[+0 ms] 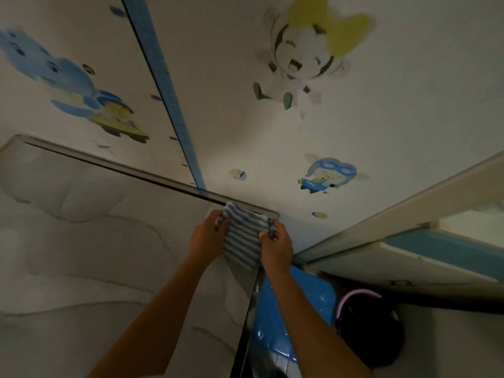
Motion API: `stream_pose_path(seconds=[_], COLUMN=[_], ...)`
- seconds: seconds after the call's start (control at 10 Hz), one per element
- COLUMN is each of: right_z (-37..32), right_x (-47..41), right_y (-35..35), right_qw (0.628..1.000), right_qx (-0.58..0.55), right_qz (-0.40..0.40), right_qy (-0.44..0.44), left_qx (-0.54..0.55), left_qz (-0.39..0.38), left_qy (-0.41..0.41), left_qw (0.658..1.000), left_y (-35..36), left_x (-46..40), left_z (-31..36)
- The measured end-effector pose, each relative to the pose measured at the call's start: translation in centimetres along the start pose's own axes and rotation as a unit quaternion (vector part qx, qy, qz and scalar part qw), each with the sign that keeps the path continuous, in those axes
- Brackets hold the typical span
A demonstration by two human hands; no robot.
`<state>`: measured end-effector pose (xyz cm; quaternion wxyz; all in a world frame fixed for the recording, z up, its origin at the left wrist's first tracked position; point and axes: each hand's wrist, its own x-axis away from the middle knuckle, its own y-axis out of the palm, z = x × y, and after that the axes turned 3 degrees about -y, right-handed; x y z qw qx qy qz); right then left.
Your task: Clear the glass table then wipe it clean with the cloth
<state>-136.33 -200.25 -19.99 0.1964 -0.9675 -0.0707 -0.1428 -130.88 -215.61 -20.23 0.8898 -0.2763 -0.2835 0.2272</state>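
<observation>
Both hands grip striped cloth [242, 236] at far corner of glass table [95, 255] — left hand [206, 236] pinching its left edge, right hand [275, 245] its right edge. Wall [381, 118] with cartoon stickers close behind. Blue plastic bag [294, 309] and dark bucket [368, 331] beside table's right edge — tabletop bare.

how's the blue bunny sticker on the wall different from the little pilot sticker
The bunny sticker is far larger than the pilot sticker. The bunny sticker sits left of the blue strip, high above the glass table; the pilot sticker sits right of it, lower, near the striped cloth. The pilot sticker shows goggles; the bunny sticker shows none. Both are blue cartoon figures.
</observation>
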Motion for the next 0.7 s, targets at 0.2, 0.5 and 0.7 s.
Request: stream_pose_path(seconds=[0.2, 0.5, 0.7], right_z=[2.8, 3.9, 6.1], right_x=[-1.5, 1.0, 1.0], right_y=[2.0, 2.1, 2.1], right_qw=[0.996, 0.862, 0.809], right_qx=[0.09, 0.428, 0.517], right_qz=[-0.014, -0.025, -0.108], right_qy=[-0.024, -0.27, -0.258], left_qx=[-0.226, -0.319, -0.418], left_qz=[0.025, 0.041, -0.099], left_qy=[0.01, 0.159, 0.136], left_qw=[0.974, 0.933, 0.893], left_y=[1.2, 2.6, 2.7], left_x=[-1.0, 0.8, 1.1], left_z=[-1.7, -2.9, -3.9])
